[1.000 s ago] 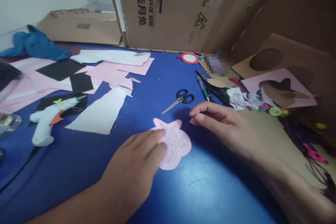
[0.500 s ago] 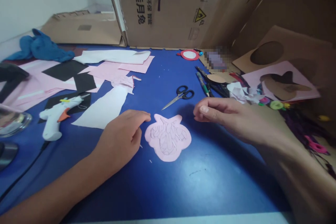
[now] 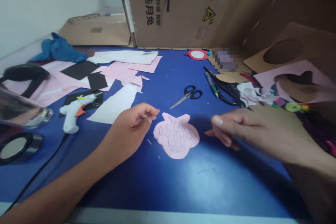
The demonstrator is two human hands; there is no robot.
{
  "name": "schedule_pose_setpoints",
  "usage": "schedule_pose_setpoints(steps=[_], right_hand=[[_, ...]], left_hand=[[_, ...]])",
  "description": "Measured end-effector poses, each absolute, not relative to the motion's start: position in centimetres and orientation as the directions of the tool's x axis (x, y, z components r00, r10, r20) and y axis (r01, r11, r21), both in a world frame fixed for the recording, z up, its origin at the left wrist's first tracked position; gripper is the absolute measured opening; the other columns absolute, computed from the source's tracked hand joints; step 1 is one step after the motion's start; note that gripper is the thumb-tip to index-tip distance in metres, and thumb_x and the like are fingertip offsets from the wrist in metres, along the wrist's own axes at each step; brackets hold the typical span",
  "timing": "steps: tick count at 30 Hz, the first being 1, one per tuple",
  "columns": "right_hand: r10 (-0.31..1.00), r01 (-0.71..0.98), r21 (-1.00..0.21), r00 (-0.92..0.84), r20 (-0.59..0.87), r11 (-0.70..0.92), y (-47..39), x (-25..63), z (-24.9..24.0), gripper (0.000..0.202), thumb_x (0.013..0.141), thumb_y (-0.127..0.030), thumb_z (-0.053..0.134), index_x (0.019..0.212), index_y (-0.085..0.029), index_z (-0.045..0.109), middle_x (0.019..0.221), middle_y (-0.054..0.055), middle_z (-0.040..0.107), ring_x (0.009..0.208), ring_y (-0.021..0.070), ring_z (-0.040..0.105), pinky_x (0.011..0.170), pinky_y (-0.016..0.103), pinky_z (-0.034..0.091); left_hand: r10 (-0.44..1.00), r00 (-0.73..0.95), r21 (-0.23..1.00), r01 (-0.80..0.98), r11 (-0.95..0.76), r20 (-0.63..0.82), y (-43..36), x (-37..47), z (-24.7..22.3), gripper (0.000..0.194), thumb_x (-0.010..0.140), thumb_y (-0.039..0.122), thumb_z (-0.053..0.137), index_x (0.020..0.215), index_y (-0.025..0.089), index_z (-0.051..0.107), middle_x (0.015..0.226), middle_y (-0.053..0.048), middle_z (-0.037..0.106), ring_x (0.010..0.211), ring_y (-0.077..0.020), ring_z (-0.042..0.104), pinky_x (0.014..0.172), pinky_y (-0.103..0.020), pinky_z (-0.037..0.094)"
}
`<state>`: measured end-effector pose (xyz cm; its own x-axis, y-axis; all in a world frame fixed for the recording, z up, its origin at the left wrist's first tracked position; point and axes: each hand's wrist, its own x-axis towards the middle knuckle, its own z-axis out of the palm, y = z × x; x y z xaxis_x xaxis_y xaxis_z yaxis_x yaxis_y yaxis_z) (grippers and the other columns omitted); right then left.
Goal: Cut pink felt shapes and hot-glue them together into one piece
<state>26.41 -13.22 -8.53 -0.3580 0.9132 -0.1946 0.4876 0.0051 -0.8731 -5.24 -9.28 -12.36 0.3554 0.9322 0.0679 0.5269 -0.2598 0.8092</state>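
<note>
Two bare hands are over the bench. The left hand (image 3: 136, 122) is loosely curled, with a narrow gap between thumb and fingertips, just beside one pink cutout (image 3: 176, 136); the right hand (image 3: 231, 127) is half curled and somewhat blurred, a little apart from the cutout's other side. The cutout lies flat between them, its face covered in drawn lines.

One pair of scissors (image 3: 187, 96) lies beyond it, blades pointing toward the left hand's side. On that same side are one white glue gun (image 3: 72, 113) with an orange trigger, one clear vessel (image 3: 31, 113), one dark round object (image 3: 16, 148), two white pieces (image 3: 118, 103), three black pieces (image 3: 97, 81) and one blue cloth (image 3: 61, 49). The pink sheets (image 3: 120, 71) overlap too much to count. On the other side are one green pen (image 3: 211, 83), crumpled white paper (image 3: 249, 93) and one pink sheet with a hole (image 3: 294, 71). One red-rimmed oval (image 3: 198, 54) lies at the back.

The bench (image 3: 162, 185) is deep blue, glossy, with a pale front edge. Behind it, a brown cardboard panel (image 3: 181, 28) carries dark print and one yellow warning triangle (image 3: 209, 14); a pale wall (image 3: 49, 0) rises at the left.
</note>
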Motion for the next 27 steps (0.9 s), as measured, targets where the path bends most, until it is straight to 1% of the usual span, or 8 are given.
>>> schedule_pose_setpoints(steps=[3, 5, 6, 11, 16, 21, 24, 27], right_hand=[[0.906, 0.244, -0.948, -0.318, -0.279, -0.206, -12.9, 27.0, -9.4, 0.061, 0.100, -0.074, 0.063, 0.065, -0.025, 0.066, 0.063, 0.002, 0.059, 0.057, 0.0167, 0.052, 0.072, 0.039, 0.057], [0.904, 0.119, -0.956, -0.312, -0.291, -0.267, -12.7, 27.3, -10.1, 0.055, 0.099, -0.072, 0.067, 0.070, -0.025, 0.069, 0.069, 0.002, 0.061, 0.060, 0.0165, 0.052, 0.087, 0.044, 0.060], [0.906, 0.080, -0.953, -0.297, -0.302, -0.292, -12.6, 27.5, -10.4, 0.053, 0.098, -0.071, 0.070, 0.072, -0.025, 0.071, 0.072, 0.003, 0.063, 0.062, 0.0168, 0.052, 0.089, 0.044, 0.060], [0.906, 0.003, -0.933, -0.241, -0.349, -0.359, -12.7, 27.4, -10.6, 0.050, 0.095, -0.067, 0.077, 0.075, -0.022, 0.070, 0.077, 0.003, 0.064, 0.065, 0.0154, 0.051, 0.086, 0.042, 0.060], [0.893, -0.054, -0.913, -0.242, -0.380, -0.404, -13.1, 26.2, -9.5, 0.049, 0.088, -0.065, 0.085, 0.075, -0.020, 0.072, 0.079, 0.000, 0.063, 0.064, 0.0134, 0.055, 0.087, 0.042, 0.060], [0.884, -0.062, -0.900, -0.228, -0.407, -0.431, -13.2, 24.8, -9.1, 0.049, 0.082, -0.064, 0.092, 0.076, -0.020, 0.072, 0.079, -0.001, 0.064, 0.064, 0.0129, 0.057, 0.083, 0.039, 0.060], [0.886, -0.056, -0.904, -0.229, -0.402, -0.424, -12.9, 24.2, -9.0, 0.049, 0.082, -0.063, 0.092, 0.076, -0.020, 0.070, 0.078, -0.001, 0.064, 0.064, 0.0127, 0.057, 0.082, 0.039, 0.059], [0.885, -0.035, -0.906, -0.230, -0.404, -0.423, -12.7, 23.8, -8.9, 0.049, 0.084, -0.064, 0.090, 0.077, -0.020, 0.069, 0.079, -0.001, 0.065, 0.063, 0.0124, 0.056, 0.082, 0.039, 0.058]], left_hand=[[0.944, 0.329, 0.817, 0.539, -0.204, 0.019, -8.8, -5.3, -12.3, 0.023, 0.098, 0.025, 0.058, 0.112, 0.023, 0.076, 0.115, -0.005, 0.083, 0.101, -0.0230, 0.079, 0.083, -0.035, 0.064], [0.944, 0.329, 0.781, 0.581, -0.230, 0.034, -8.8, -5.1, -12.8, 0.025, 0.097, 0.022, 0.056, 0.113, 0.024, 0.075, 0.118, -0.005, 0.082, 0.105, -0.0238, 0.078, 0.084, -0.035, 0.063], [0.938, 0.344, 0.758, 0.600, -0.255, 0.044, -8.9, -5.0, -13.0, 0.028, 0.097, 0.019, 0.054, 0.114, 0.024, 0.075, 0.118, -0.004, 0.082, 0.106, -0.0239, 0.077, 0.085, -0.036, 0.063], [0.890, 0.440, 0.665, 0.629, -0.402, 0.122, -9.0, -4.6, -13.9, 0.044, 0.092, 0.004, 0.044, 0.116, 0.024, 0.076, 0.114, -0.004, 0.079, 0.108, -0.0231, 0.074, 0.094, -0.039, 0.059], [0.870, 0.462, 0.627, 0.630, -0.458, 0.171, -8.8, -4.6, -14.2, 0.049, 0.086, -0.002, 0.044, 0.113, 0.022, 0.076, 0.110, -0.005, 0.078, 0.104, -0.0230, 0.075, 0.091, -0.038, 0.059], [0.868, 0.463, 0.647, 0.608, -0.460, 0.182, -8.7, -4.6, -14.4, 0.050, 0.083, -0.005, 0.045, 0.109, 0.024, 0.076, 0.108, -0.003, 0.079, 0.104, -0.0227, 0.076, 0.091, -0.038, 0.059], [0.865, 0.467, 0.662, 0.591, -0.461, 0.184, -8.6, -4.6, -14.5, 0.051, 0.082, -0.006, 0.045, 0.109, 0.023, 0.076, 0.110, -0.004, 0.079, 0.108, -0.0230, 0.076, 0.095, -0.039, 0.060], [0.856, 0.478, 0.659, 0.581, -0.477, 0.197, -8.5, -4.6, -14.7, 0.051, 0.082, -0.007, 0.045, 0.109, 0.023, 0.076, 0.109, -0.004, 0.079, 0.105, -0.0229, 0.076, 0.094, -0.040, 0.060]])
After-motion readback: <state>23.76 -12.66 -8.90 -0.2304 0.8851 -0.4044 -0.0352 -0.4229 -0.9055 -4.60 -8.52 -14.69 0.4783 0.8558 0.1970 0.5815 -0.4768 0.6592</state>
